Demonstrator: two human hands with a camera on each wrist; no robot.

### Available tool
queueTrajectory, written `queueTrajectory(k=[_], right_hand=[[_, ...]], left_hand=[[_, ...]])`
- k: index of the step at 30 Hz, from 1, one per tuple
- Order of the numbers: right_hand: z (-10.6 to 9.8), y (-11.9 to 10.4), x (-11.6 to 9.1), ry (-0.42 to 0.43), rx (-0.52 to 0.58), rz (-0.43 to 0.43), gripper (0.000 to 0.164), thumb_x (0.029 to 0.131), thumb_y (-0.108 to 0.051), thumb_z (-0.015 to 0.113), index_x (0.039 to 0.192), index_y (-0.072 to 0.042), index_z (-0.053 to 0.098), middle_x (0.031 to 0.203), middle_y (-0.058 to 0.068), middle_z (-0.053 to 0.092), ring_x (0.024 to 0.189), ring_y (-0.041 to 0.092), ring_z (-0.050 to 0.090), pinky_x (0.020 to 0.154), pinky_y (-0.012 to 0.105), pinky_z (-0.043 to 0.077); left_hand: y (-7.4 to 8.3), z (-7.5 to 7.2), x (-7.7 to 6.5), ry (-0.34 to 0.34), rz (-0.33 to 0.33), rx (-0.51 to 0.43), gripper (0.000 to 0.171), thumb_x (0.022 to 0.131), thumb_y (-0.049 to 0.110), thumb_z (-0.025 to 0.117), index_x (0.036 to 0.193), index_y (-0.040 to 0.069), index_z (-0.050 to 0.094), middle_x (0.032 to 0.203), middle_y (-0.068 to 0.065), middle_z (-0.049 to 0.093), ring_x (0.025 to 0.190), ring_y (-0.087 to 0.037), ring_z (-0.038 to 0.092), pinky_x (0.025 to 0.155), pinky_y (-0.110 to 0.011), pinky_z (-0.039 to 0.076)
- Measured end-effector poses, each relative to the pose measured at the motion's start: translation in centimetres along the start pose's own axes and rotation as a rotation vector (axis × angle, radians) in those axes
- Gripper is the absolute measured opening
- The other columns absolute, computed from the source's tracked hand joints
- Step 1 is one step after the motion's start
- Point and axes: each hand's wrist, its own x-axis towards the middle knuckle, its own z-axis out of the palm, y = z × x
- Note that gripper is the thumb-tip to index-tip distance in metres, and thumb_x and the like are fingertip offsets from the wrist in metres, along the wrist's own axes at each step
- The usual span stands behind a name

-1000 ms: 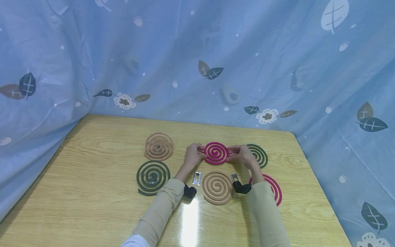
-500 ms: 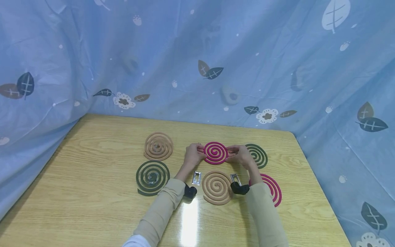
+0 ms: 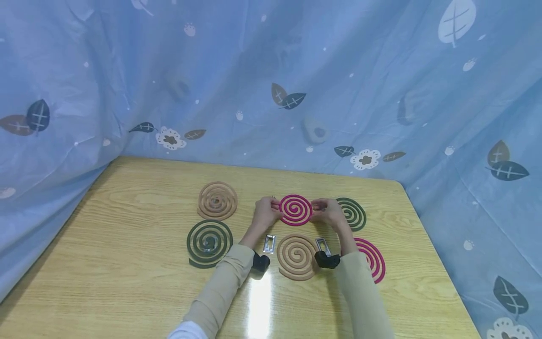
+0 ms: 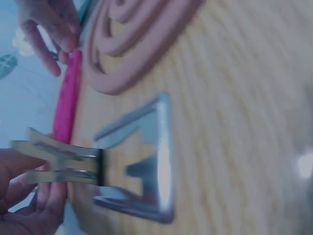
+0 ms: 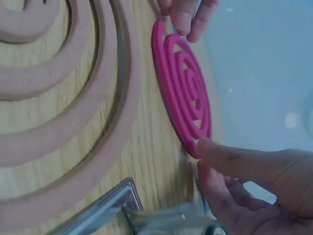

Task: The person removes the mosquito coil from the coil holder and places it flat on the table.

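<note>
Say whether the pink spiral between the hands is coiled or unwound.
Coiled: the head view shows the pink spiral winding inward in spaced rings.

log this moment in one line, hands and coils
left hand: holds pink coil, left edge | right hand: holds same coil, right edge | near tan coil: on table, between metal frames

Spiral pattern, three colours

Magenta coils (image 3: 295, 210), tan coils (image 3: 297, 256) and dark green coils (image 3: 210, 244) show against a yellow-brown, grained surface (image 3: 127, 235). The blue curtain (image 3: 237, 56) has a white, grey and brown leaf-and-flower print; the metal frames (image 4: 165, 166), blurred, seem silver.
</note>
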Motion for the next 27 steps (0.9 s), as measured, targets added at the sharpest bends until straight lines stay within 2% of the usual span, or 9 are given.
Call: queueTrajectory(k=[4, 8, 12, 14, 18, 22, 27], right_hand=[[0.0, 0.1, -1.3, 0.027, 0.072, -0.026, 0.049, 0.086, 0.003, 0.068, 0.132, 0.007, 0.051, 0.126, 0.026, 0.054, 0.109, 0.037, 0.057, 0.087, 0.036, 0.054], [0.3, -0.1, -2.9, 0.016, 0.212, -0.104, 0.048, 0.090, 0.001, 0.064, 0.135, 0.005, 0.048, 0.135, 0.024, 0.048, 0.117, 0.038, 0.052, 0.089, 0.032, 0.055], [0.9, -0.5, -4.6, 0.022, 0.249, -0.182, 0.045, 0.092, -0.003, 0.062, 0.134, 0.005, 0.049, 0.140, 0.020, 0.047, 0.122, 0.038, 0.049, 0.092, 0.024, 0.052], [1.2, -0.7, -5.5, 0.028, 0.236, -0.209, 0.044, 0.092, -0.006, 0.062, 0.134, 0.003, 0.051, 0.139, 0.018, 0.049, 0.123, 0.037, 0.050, 0.094, 0.025, 0.051], [2.0, -1.1, -7.3, 0.040, 0.244, -0.236, 0.042, 0.092, -0.008, 0.063, 0.132, 0.001, 0.054, 0.135, 0.019, 0.053, 0.123, 0.036, 0.051, 0.100, 0.033, 0.047], [3.1, -1.4, -9.2, 0.031, 0.281, -0.274, 0.041, 0.092, -0.007, 0.063, 0.132, 0.000, 0.054, 0.136, 0.021, 0.051, 0.125, 0.038, 0.048, 0.101, 0.026, 0.045], [5.1, -1.6, -11.0, 0.020, 0.351, -0.337, 0.039, 0.090, -0.002, 0.064, 0.128, 0.004, 0.057, 0.133, 0.021, 0.055, 0.120, 0.033, 0.053, 0.094, 0.020, 0.049]], left_hand=[[0.6, -1.0, -1.0, -0.047, 0.057, -0.009, 0.035, 0.077, -0.007, 0.073, 0.111, -0.010, 0.064, 0.100, -0.020, 0.068, 0.089, -0.029, 0.067, 0.078, -0.029, 0.058], [1.3, -2.3, -2.1, -0.125, 0.143, -0.091, 0.038, 0.082, -0.006, 0.070, 0.119, -0.009, 0.060, 0.110, -0.023, 0.065, 0.098, -0.034, 0.065, 0.081, -0.029, 0.057], [1.6, -3.5, -3.5, -0.207, 0.229, -0.145, 0.040, 0.085, -0.001, 0.068, 0.124, -0.006, 0.058, 0.121, -0.022, 0.062, 0.110, -0.038, 0.060, 0.088, -0.032, 0.055], [1.6, -4.1, -4.4, -0.231, 0.255, -0.166, 0.041, 0.086, 0.002, 0.068, 0.125, -0.005, 0.058, 0.125, -0.020, 0.061, 0.114, -0.037, 0.058, 0.092, -0.034, 0.054], [1.4, -5.5, -6.2, -0.253, 0.264, -0.201, 0.041, 0.088, 0.005, 0.068, 0.127, -0.003, 0.058, 0.128, -0.016, 0.060, 0.118, -0.034, 0.055, 0.097, -0.039, 0.051], [1.1, -6.7, -8.0, -0.243, 0.265, -0.218, 0.041, 0.088, 0.003, 0.068, 0.126, -0.003, 0.058, 0.127, -0.017, 0.060, 0.118, -0.035, 0.055, 0.100, -0.042, 0.048], [0.2, -8.2, -10.2, -0.241, 0.275, -0.227, 0.039, 0.087, 0.002, 0.067, 0.125, -0.003, 0.059, 0.126, -0.016, 0.061, 0.117, -0.038, 0.056, 0.101, -0.045, 0.047]])
